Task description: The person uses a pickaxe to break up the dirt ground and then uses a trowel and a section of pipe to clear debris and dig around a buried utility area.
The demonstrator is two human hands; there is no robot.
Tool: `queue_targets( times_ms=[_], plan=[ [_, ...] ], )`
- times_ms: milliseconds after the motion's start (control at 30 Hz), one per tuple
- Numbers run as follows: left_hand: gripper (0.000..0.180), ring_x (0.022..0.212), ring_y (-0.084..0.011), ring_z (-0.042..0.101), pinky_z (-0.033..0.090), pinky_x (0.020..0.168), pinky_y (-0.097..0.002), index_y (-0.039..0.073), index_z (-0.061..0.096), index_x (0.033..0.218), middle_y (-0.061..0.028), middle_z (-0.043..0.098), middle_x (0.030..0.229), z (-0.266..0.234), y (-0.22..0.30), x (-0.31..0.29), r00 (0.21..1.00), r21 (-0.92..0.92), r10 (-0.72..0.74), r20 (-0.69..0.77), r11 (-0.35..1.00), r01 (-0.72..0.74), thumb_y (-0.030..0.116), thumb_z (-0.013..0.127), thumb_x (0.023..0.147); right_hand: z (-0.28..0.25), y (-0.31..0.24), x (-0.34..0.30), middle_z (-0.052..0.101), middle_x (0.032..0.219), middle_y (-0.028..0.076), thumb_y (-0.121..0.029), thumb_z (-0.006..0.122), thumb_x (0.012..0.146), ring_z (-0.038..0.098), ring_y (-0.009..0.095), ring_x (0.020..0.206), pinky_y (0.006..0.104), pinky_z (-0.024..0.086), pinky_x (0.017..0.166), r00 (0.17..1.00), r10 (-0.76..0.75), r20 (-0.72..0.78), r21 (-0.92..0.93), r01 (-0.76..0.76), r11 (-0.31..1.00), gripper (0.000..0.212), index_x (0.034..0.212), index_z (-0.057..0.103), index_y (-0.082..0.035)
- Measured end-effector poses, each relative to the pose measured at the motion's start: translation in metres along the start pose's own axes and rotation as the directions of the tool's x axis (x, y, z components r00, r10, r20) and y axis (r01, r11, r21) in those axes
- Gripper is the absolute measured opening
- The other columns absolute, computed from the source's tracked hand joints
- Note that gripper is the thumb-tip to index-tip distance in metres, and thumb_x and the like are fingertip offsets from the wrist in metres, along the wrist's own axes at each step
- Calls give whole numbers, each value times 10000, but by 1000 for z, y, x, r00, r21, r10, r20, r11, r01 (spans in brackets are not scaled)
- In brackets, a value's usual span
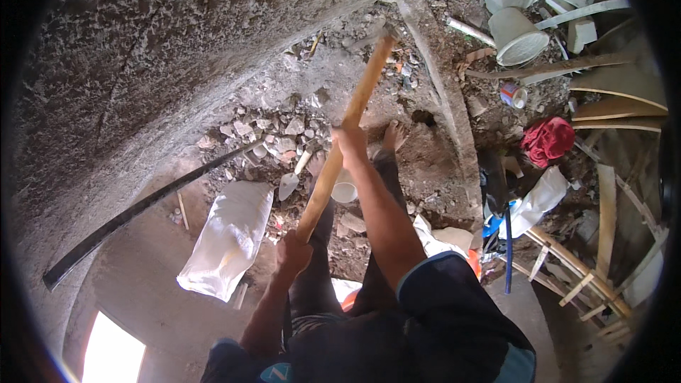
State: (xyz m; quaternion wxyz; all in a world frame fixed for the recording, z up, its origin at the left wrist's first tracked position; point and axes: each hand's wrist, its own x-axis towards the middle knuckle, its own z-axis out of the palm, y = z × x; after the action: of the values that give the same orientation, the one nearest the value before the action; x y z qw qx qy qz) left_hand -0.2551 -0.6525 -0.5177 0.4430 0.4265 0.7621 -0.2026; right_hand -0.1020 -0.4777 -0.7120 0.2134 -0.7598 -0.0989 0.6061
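Wooden shaft [357, 103]: right of rubble heap [295, 126], far end beyond it; tool head [389, 31] too blurred to identify. Right hand [350, 145]: wrapped round shaft midway. Left hand [293, 254]: wrapped round near end. Control calls for spaced hands, firm grip. Guard bare foot [394, 136], right of heap; avoid trowel [289, 186], at heap's near edge.

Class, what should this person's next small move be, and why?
Probably a short, careful pull on the wooden handle: the left hand grips its near end, the right hand farther up, the far end reaches rubble, and a bare foot stands nearby.
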Motion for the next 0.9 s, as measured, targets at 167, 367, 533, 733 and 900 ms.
queue_targets(
  times_ms=[167, 367, 533, 733, 900],
  plan=[
    [180, 747, -422, 650, 522, 674, -500, 46, 592, 786, -227, 649, 751, -5, -27, -92, 993, -32, -96, 65, 995, 99, 199, 663, 723, -28, 15, -110, 543, 663, 69, -3, 669, 621, 576, 225, 517, 368, 482, 453, 958, 247, 148, 320, -283, 904, 244, 832, 548, 9],
    [152, 619, -400, 637, 506, 547, -489, 78, 562, 743, -196, 628, 658, -9, -48, -68, 980, 10, 114, -165, 993, -114, 196, 657, 735, -33, -10, -121, 543, 673, 74, 32, 650, 636, 576, 220, 506, 359, 494, 457, 986, 140, 85, 434, -164, 886, 262, 868, 530, 16],
    [149, 617, -399, 635, 503, 552, -477, 73, 577, 836, -185, 629, 662, -22, -15, 17, 972, -86, 75, -224, 992, -96, 127, 615, 702, -2, -65, -42, 564, 687, 88, -10, 652, 661, 580, 228, 516, 365, 507, 490, 984, -20, 176, 396, -52, 917, 220, 859, 557, 2],
    [116, 684, -430, 626, 497, 603, -514, 51, 547, 795, -208, 625, 705, -30, -59, 12, 966, -5, -9, -257, 1000, 8, 77, 593, 691, 66, 27, -10, 563, 688, 101, -14, 652, 665, 574, 249, 522, 388, 491, 488, 964, 175, 198, 401, -243, 883, 189, 821, 547, 0],
    [103, 650, -411, 625, 482, 560, -503, 73, 536, 739, -196, 611, 679, -10, -65, -28, 958, -21, 64, -278, 997, -73, 88, 619, 680, 31, 1, -64, 551, 703, 86, 10, 648, 665, 572, 232, 524, 353, 476, 467, 954, 157, 254, 485, -266, 833, 200, 835, 543, 3]
  ],
)
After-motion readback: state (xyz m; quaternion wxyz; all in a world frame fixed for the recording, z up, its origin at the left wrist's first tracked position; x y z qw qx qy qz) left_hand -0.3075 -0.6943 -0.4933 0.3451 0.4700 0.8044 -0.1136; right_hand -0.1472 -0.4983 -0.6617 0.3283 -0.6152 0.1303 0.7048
